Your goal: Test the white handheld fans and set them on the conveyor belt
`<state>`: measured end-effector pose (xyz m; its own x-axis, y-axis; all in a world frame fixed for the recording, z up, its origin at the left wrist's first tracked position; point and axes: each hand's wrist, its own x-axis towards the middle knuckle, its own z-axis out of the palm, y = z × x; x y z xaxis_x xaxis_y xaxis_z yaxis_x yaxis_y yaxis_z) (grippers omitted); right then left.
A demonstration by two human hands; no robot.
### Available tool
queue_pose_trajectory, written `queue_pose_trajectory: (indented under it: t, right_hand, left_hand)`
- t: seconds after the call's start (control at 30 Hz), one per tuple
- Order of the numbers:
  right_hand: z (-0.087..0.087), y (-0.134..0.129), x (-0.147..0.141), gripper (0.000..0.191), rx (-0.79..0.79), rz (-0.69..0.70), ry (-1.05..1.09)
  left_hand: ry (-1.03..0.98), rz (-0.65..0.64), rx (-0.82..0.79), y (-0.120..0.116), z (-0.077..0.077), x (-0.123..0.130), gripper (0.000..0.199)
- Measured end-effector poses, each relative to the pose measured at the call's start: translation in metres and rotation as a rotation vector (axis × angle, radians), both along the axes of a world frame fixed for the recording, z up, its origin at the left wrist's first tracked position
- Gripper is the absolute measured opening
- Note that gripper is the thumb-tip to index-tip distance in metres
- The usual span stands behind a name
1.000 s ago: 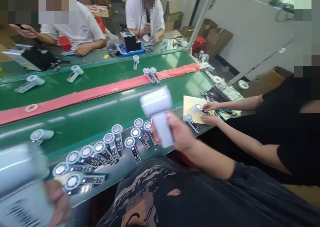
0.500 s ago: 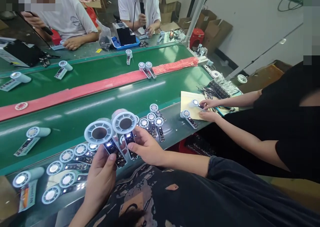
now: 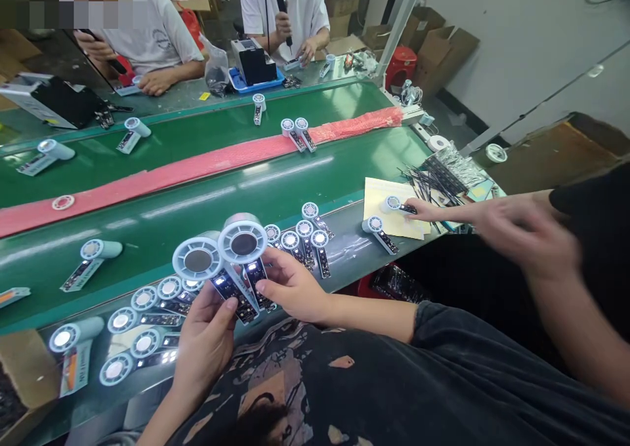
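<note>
My left hand (image 3: 209, 328) is closed around the handle of a light-blue handheld fan (image 3: 198, 260). That handle has its circuit board bare, with a small white light glowing on it. A second handheld fan (image 3: 243, 241), also with a lit bare board, is gripped by my right hand (image 3: 295, 288) between thumb and fingers. The two round heads are side by side, grilles facing me, and seem to touch. Below and left of them, several similar fans (image 3: 122, 319) lie on the bench. More fans (image 3: 319, 239) are grouped beyond my right hand.
A green conveyor (image 3: 197, 200) with a pink strip (image 3: 221, 156) carries scattered fans. At right, a co-worker's hand (image 3: 426, 210) touches a fan (image 3: 393, 203) on yellow paper (image 3: 381, 222). Two people sit opposite. A cardboard box (image 3: 29, 361) stands at lower left.
The view has shifted slightly, and my hands still hold both fans. One hand of the co-worker at right has drawn back from the paper and is blurred; the other stays at the fan.
</note>
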<state>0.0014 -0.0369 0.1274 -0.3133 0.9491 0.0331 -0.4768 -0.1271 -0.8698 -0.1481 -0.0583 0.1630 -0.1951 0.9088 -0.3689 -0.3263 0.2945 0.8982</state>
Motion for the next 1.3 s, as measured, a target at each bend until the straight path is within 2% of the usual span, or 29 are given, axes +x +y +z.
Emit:
queue_pose_trajectory:
  t: [0.13,0.3,0.43,0.57,0.83,1.13,1.3]
  right_hand:
    - [0.005,-0.001,0.002,0.063,-0.005,-0.015,0.025]
    - [0.013,-0.006,0.009,0.048,-0.054,-0.099,-0.006]
    - [0.007,-0.009,0.013,0.048,-0.133,-0.202,-0.063]
    - [0.002,-0.011,0.015,0.048,-0.134,-0.260,-0.103]
    - [-0.002,-0.010,0.019,0.050,-0.108,-0.223,-0.126]
    - [0.006,-0.008,0.018,0.050,-0.130,-0.216,-0.081]
    - [0.002,-0.010,0.016,0.052,-0.190,-0.188,-0.037]
  left_hand:
    - [-0.012,-0.008,0.014,0.000,-0.001,0.001,0.046]
    - [-0.022,-0.006,0.018,-0.004,-0.010,0.005,0.053]
    - [-0.042,0.020,0.016,-0.006,-0.020,0.007,0.058]
    - [-0.071,0.026,0.018,-0.009,-0.022,0.009,0.058]
    - [-0.067,-0.039,0.053,-0.012,-0.021,0.011,0.053]
    - [-0.081,-0.083,0.082,-0.012,-0.010,0.013,0.055]
    - [-0.097,-0.071,0.086,-0.013,-0.006,0.013,0.053]
